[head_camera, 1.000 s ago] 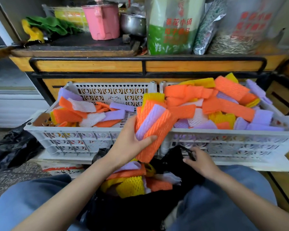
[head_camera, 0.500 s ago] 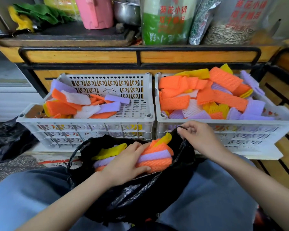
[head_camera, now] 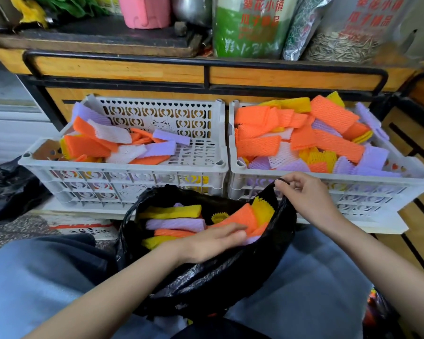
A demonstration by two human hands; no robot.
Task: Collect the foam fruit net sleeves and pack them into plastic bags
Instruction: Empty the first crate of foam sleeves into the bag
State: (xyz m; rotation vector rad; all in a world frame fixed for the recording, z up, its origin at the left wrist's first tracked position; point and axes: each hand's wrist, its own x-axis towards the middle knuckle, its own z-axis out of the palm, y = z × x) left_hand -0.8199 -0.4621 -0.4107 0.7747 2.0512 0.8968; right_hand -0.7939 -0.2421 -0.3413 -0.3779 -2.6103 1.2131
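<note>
Our right hand (head_camera: 309, 194) pinches the black bag (head_camera: 218, 285) by its handle; below-left, our left hand (head_camera: 206, 243) presses flat on half-hidden sleeves (head_camera: 176, 223).

- Wooden counter (head_camera: 118, 69) at twelve o'clock carried a pink jug (head_camera: 146, 11), a steel pot (head_camera: 192, 7), seed sacks (head_camera: 252, 28).
- Floor (head_camera: 15, 236) at nine o'clock held a crumpled black bag (head_camera: 8, 192).

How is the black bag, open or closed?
Open. The right hand pinches the black bag by its handle, and foam sleeves show inside.
</note>
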